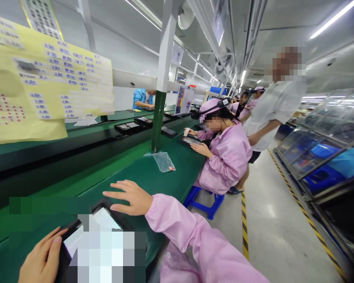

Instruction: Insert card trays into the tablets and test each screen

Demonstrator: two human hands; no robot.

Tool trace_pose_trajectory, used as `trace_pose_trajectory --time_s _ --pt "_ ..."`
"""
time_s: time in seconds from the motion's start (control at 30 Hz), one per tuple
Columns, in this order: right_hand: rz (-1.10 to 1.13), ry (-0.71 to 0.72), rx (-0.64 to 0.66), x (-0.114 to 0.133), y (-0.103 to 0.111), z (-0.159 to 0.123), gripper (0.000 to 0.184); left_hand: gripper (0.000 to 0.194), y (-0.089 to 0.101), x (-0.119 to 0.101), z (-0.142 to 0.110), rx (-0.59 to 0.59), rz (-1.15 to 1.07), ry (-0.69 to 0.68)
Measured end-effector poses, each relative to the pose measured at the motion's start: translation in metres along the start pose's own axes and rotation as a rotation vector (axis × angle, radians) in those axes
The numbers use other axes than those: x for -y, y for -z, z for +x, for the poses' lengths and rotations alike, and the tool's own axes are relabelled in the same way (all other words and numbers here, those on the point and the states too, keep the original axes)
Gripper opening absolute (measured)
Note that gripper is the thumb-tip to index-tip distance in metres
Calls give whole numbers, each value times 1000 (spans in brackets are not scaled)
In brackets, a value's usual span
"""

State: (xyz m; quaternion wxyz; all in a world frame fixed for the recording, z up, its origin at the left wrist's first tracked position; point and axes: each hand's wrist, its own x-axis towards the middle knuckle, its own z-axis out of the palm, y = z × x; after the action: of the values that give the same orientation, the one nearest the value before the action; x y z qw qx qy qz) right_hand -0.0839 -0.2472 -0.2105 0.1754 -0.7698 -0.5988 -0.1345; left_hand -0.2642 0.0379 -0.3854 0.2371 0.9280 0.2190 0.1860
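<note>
A black tray with a flat, pale, shiny-faced item in it lies on the green bench in front of me; blurred blocks hide much of it. At its left edge, my left hand rests with thumb and fingers closed on the rim. My right hand, in a pink sleeve, is stretched out beyond the tray's far right corner. Its fingers are spread and hold nothing. Farther along the bench, apart from both hands, lies a clear plastic bag with something small and reddish in one corner.
A green-and-white post rises from the bench. Yellow sheets hang at left. A co-worker in pink sits on a blue stool to the right. Another person stands in the aisle. Black trays line the shelf.
</note>
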Motion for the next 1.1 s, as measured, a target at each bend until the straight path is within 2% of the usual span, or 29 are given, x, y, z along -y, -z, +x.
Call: trace_pose_trajectory --time_s 0.1,0.17,0.27,0.37,0.57,0.73,0.93,1.1 --pt "130 114 96 9 1 -9 38 28 7 -8 2 -25 -208 79" --pt "185 169 171 15 1 -18 36 25 9 -12 3 -31 -235 98" --pt "242 158 233 20 -2 -29 38 25 9 -14 4 -33 -238 103" --pt "261 100 211 18 -6 -38 37 27 14 -24 2 -45 -227 101" --pt "237 -36 106 20 -17 -54 39 21 35 -65 -4 -69 -219 79" --pt "270 -94 43 28 -22 -69 44 49 40 -88 -12 -138 -179 42" --pt "383 -117 28 16 -41 -66 46 50 42 -94 -16 -155 -215 92" --pt "457 -123 30 3 -61 -57 39 46 42 -94 -19 -162 -225 132"
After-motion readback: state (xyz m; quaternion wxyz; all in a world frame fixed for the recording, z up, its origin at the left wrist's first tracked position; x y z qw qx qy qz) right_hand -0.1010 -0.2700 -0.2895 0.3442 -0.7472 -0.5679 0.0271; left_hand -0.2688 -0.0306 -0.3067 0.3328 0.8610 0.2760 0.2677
